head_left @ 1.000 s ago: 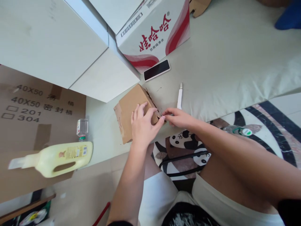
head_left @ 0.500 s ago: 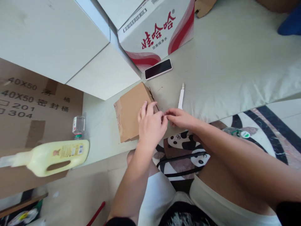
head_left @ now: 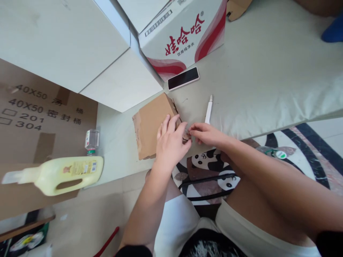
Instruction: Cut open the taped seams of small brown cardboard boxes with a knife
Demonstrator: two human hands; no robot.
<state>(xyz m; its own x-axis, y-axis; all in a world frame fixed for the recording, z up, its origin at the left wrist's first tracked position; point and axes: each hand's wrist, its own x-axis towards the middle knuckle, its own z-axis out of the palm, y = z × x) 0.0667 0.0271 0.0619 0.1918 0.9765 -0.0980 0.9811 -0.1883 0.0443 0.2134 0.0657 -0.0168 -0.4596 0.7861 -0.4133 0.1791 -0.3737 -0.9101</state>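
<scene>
A brown folded piece of cardboard with torn edges lies on the pale surface in front of me. My left hand rests on its right part, fingers spread and thumb apart. Close beside that thumb, at the cardboard's lower right edge, my right hand is closed in a pinch. Whatever sits between its fingertips is too small to make out. Just beyond the right hand lies a slim white tool, its near end close to the knuckles; its kind is unclear.
A phone lies before a white and red carton. White panels stand at the left. A yellow jug-shaped bottle and a small clear bottle lie by a large brown box. A panda-patterned seat is below.
My left thumb and index finger have moved apart from the right fingertips, leaving a small gap. The right hand stays pinched near the cardboard edge. The view has shifted slightly.
</scene>
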